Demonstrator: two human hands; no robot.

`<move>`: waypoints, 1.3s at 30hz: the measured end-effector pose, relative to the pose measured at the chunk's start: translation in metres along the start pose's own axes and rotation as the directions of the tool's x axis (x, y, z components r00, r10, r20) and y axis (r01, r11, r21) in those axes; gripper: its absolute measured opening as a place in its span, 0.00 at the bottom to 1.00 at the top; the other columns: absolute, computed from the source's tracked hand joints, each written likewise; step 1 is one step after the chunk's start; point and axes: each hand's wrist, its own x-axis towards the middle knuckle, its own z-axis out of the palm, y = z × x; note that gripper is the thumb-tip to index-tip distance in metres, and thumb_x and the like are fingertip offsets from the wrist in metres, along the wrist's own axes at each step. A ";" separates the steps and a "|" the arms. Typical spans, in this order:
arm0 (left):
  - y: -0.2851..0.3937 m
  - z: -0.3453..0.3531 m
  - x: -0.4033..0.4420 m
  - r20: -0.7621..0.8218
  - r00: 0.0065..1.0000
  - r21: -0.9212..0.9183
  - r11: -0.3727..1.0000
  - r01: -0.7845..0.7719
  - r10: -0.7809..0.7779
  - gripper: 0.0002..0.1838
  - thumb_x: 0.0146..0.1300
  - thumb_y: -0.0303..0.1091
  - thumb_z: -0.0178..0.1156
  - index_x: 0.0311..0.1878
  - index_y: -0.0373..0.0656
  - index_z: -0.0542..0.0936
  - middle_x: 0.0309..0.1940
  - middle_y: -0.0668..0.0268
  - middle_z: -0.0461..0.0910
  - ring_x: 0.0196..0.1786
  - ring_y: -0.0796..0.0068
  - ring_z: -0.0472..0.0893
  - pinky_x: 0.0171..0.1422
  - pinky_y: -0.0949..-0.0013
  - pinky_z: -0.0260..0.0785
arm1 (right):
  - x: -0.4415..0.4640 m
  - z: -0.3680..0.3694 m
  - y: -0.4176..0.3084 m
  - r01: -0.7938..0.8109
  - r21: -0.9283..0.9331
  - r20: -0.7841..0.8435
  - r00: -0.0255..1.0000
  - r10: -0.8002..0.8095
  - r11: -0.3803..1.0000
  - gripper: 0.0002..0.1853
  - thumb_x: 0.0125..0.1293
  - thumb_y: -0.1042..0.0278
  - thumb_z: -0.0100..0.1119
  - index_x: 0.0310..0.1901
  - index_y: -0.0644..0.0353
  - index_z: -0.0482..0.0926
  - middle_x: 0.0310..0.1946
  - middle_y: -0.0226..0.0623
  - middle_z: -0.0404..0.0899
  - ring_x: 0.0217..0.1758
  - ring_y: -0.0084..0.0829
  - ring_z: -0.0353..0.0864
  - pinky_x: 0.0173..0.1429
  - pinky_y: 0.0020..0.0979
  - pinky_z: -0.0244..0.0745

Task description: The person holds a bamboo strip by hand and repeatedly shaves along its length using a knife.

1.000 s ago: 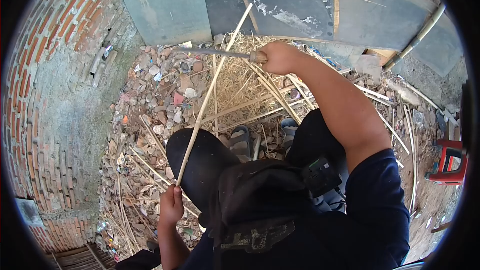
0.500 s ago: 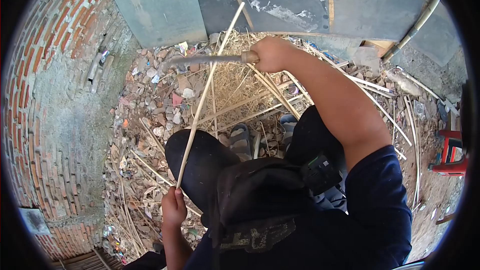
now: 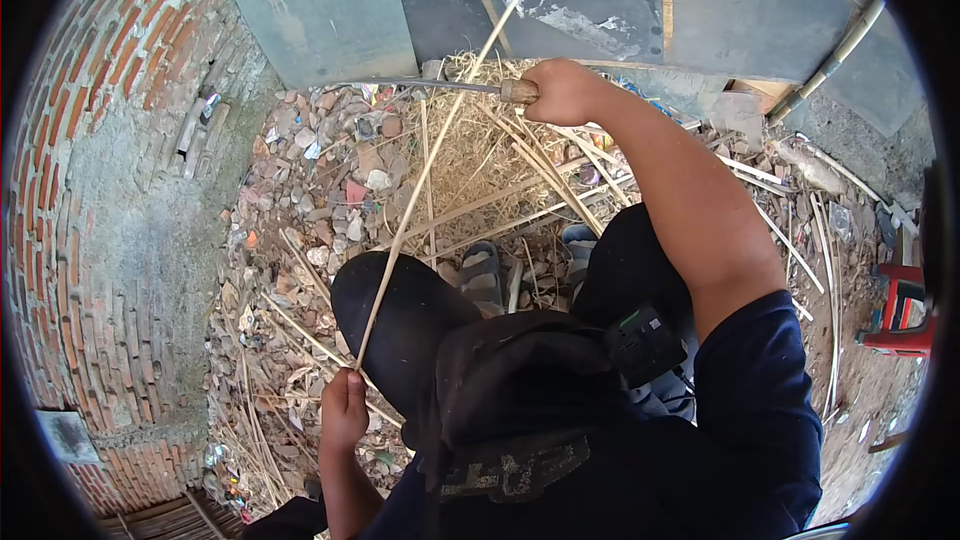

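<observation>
My left hand (image 3: 345, 408) is closed round the lower end of a long pale wooden strip (image 3: 425, 175), which slants up and to the right across my knee. The far end of the strip reaches in front of the dark panels. My right hand (image 3: 562, 93) grips the wooden handle of a long-bladed knife (image 3: 519, 91). Its thin blade points left and crosses the strip in its upper part. Beneath the knife a heap of pale shavings (image 3: 470, 155) covers the ground.
Rubble (image 3: 310, 210) and loose strips (image 3: 550, 180) lie around my sandalled feet. A brick wall (image 3: 110, 270) stands at the left. Dark panels (image 3: 590, 15) and a bluish board (image 3: 320, 15) close off the front. A red stool (image 3: 897, 310) is at the right.
From half a second ago, my right hand and the knife have moved slightly up and right. The strip's far end has swung right. My left hand keeps its hold.
</observation>
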 end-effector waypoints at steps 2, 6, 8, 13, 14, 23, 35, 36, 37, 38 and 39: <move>0.003 0.001 0.001 0.021 0.999 -0.079 0.996 0.035 -0.033 0.26 0.84 0.51 0.43 0.34 0.40 0.75 0.19 0.75 0.68 0.23 0.84 0.65 0.28 0.72 0.57 | -0.004 0.001 -0.007 0.051 0.037 -0.015 0.999 -0.050 0.998 0.14 0.56 0.61 0.63 0.38 0.63 0.83 0.35 0.51 0.85 0.42 0.50 0.85 0.49 0.48 0.78; -0.001 0.006 0.004 0.032 0.995 -0.147 0.985 0.094 -0.090 0.26 0.84 0.50 0.43 0.36 0.39 0.76 0.18 0.75 0.67 0.23 0.84 0.65 0.28 0.72 0.57 | -0.009 -0.001 -0.022 0.149 0.026 -0.006 0.989 -0.149 0.989 0.13 0.54 0.62 0.62 0.39 0.59 0.85 0.35 0.48 0.86 0.43 0.49 0.86 0.50 0.49 0.80; 0.008 0.007 0.003 -0.015 0.997 -0.074 0.994 0.078 -0.079 0.25 0.83 0.49 0.44 0.37 0.38 0.77 0.18 0.75 0.67 0.23 0.85 0.65 0.28 0.72 0.56 | -0.013 -0.001 -0.035 0.169 0.001 0.024 0.985 -0.169 0.986 0.12 0.54 0.62 0.63 0.39 0.57 0.85 0.34 0.46 0.86 0.43 0.48 0.87 0.50 0.49 0.80; 0.019 0.014 0.002 -0.153 0.988 0.058 0.998 -0.028 0.036 0.21 0.82 0.45 0.47 0.39 0.37 0.77 0.19 0.69 0.71 0.24 0.77 0.70 0.31 0.66 0.63 | -0.020 0.011 -0.067 0.254 -0.104 0.095 0.965 -0.244 0.962 0.12 0.55 0.62 0.65 0.41 0.51 0.87 0.36 0.41 0.87 0.44 0.46 0.87 0.50 0.48 0.82; 0.019 0.016 0.004 -0.165 0.983 0.086 0.994 -0.065 0.079 0.21 0.82 0.45 0.47 0.39 0.36 0.76 0.20 0.67 0.72 0.25 0.75 0.72 0.31 0.65 0.64 | -0.020 0.019 -0.067 0.332 -0.069 0.039 0.943 -0.330 0.941 0.08 0.51 0.63 0.67 0.34 0.53 0.84 0.30 0.42 0.85 0.39 0.48 0.86 0.45 0.51 0.80; 0.018 0.017 0.011 -0.137 0.990 0.228 0.974 0.006 0.025 0.18 0.79 0.43 0.52 0.38 0.36 0.74 0.19 0.53 0.75 0.23 0.52 0.78 0.31 0.54 0.66 | -0.002 0.041 -0.059 0.210 -0.158 0.175 0.968 -0.182 0.965 0.13 0.54 0.63 0.64 0.43 0.49 0.87 0.37 0.41 0.87 0.46 0.45 0.88 0.50 0.48 0.82; 0.006 0.012 0.020 -0.080 0.993 0.257 0.964 -0.068 0.091 0.20 0.80 0.45 0.48 0.36 0.37 0.71 0.19 0.49 0.74 0.25 0.41 0.77 0.29 0.51 0.65 | 0.022 0.063 -0.029 0.141 0.044 0.093 0.985 -0.144 0.989 0.09 0.54 0.65 0.62 0.35 0.58 0.82 0.31 0.47 0.85 0.38 0.49 0.86 0.47 0.49 0.79; 0.004 0.011 0.019 -0.074 0.993 0.249 0.966 -0.066 0.087 0.20 0.80 0.45 0.47 0.35 0.37 0.70 0.18 0.50 0.72 0.23 0.42 0.76 0.29 0.52 0.64 | 0.018 0.060 -0.031 0.152 0.065 0.070 0.985 -0.157 0.986 0.09 0.54 0.64 0.63 0.35 0.58 0.82 0.31 0.47 0.85 0.39 0.50 0.86 0.47 0.49 0.79; 0.006 0.011 0.019 -0.090 0.991 0.246 0.966 -0.078 0.103 0.21 0.80 0.45 0.47 0.35 0.37 0.70 0.18 0.50 0.71 0.23 0.43 0.76 0.29 0.52 0.63 | 0.013 0.055 -0.039 0.172 0.047 0.075 0.982 -0.175 0.984 0.09 0.55 0.64 0.63 0.36 0.57 0.83 0.32 0.47 0.85 0.39 0.48 0.86 0.48 0.48 0.80; 0.008 0.012 0.018 -0.099 0.988 0.243 0.966 -0.089 0.116 0.21 0.80 0.45 0.47 0.35 0.38 0.69 0.18 0.50 0.71 0.23 0.43 0.75 0.28 0.52 0.63 | 0.008 0.053 -0.047 0.187 0.032 0.084 0.978 -0.189 0.982 0.09 0.56 0.64 0.63 0.37 0.57 0.84 0.32 0.46 0.85 0.40 0.47 0.87 0.48 0.48 0.80; 0.010 0.014 0.017 -0.104 0.987 0.237 0.966 -0.099 0.126 0.21 0.80 0.46 0.47 0.34 0.38 0.69 0.17 0.50 0.70 0.22 0.44 0.75 0.28 0.52 0.62 | 0.001 0.051 -0.055 0.199 0.017 0.099 0.975 -0.200 0.980 0.10 0.57 0.64 0.63 0.38 0.56 0.85 0.33 0.45 0.86 0.41 0.45 0.87 0.49 0.47 0.81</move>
